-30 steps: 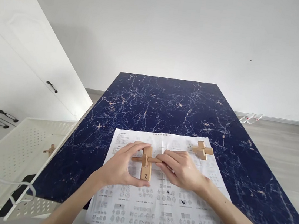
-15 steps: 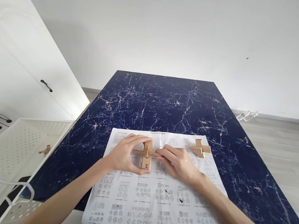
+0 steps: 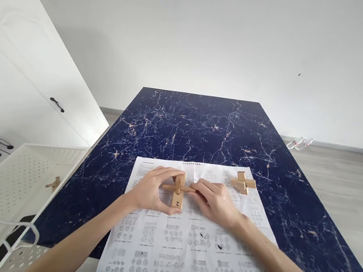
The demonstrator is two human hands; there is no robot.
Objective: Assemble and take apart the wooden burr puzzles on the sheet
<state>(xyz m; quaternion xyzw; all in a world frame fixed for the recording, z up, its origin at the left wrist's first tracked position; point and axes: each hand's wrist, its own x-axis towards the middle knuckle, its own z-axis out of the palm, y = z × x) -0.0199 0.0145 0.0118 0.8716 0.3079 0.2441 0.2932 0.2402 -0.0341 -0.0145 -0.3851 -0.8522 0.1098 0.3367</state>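
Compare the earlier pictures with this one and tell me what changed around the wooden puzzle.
The right hand has closed in leftward along the thin cross stick, so less of the stick shows beside the wooden puzzle. The left hand still grips the upright block marked 2. The assembled wooden cross, the instruction sheet and the white tray lie as before.

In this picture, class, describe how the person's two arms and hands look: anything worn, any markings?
Both forearms are bare to the bottom edge of the picture, with no sleeves in view. The left hand and the right hand wear no gloves; no rings, watch, bands or markings show.
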